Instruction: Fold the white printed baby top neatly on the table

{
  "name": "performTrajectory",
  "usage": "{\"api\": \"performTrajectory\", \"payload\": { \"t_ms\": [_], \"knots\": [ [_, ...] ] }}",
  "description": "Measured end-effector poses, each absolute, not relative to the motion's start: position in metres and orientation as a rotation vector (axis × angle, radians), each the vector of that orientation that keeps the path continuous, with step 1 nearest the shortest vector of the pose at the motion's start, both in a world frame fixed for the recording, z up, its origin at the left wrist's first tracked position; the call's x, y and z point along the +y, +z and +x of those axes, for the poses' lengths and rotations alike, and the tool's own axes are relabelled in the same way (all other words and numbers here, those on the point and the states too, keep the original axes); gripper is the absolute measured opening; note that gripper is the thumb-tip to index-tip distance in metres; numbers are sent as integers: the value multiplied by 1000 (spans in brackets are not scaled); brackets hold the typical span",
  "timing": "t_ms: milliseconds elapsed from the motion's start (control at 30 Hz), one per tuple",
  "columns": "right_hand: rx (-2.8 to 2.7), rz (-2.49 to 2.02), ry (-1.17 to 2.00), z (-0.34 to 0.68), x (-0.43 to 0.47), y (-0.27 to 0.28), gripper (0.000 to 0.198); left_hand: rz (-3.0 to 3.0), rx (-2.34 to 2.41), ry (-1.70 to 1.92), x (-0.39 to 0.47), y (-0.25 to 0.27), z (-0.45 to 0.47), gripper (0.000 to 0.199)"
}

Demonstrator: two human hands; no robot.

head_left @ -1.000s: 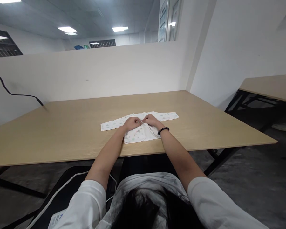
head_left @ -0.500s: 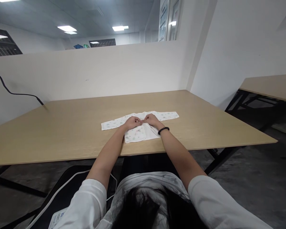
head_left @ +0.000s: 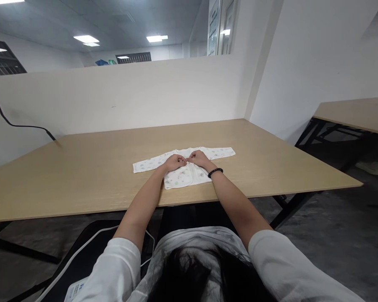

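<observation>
While both hands sit as they did a second ago, left hand [head_left: 175, 161] and right hand [head_left: 199, 158] pinch fingers closed on the baby shirt [head_left: 182, 164] at its neckline, mid-worktop [head_left: 82, 176]; nothing has shifted, fiddly work continues. Beaded bracelet [head_left: 215, 171] on right wrist. No readable writing.

a light wooden table [head_left: 271, 159] bears what looks like a baby garment [head_left: 179, 167].

With both hands pinched at the chest of the small printed garment [head_left: 182, 167], only the head camera's view has drifted slightly toward nine o'clock, the garment's right sleeve tip and the neighbouring table [head_left: 353, 113] at three o'clock sliding a touch left.
</observation>
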State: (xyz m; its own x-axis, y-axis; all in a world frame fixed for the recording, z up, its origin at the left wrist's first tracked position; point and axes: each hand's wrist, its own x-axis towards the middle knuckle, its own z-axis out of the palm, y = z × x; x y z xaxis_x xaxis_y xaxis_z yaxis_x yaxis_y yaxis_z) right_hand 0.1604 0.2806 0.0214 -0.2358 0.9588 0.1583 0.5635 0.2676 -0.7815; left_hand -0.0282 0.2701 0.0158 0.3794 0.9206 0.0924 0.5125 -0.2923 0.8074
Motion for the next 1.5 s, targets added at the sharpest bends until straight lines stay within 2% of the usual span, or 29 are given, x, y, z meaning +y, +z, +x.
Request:
{"api": "performTrajectory", "payload": {
  "t_ms": [700,1133,1500],
  "knots": [
    [-2014,-1186,1001,168,281,22,14,1980,1254,756,265,21,-28,19],
    [-1950,-1277,995,163,282,19,15,1994,1255,737,267,21,-30,22],
    [-2041,-1296,854,164,281,23,16,2052,1338,781,273,17,-32,23]
  ]
}}
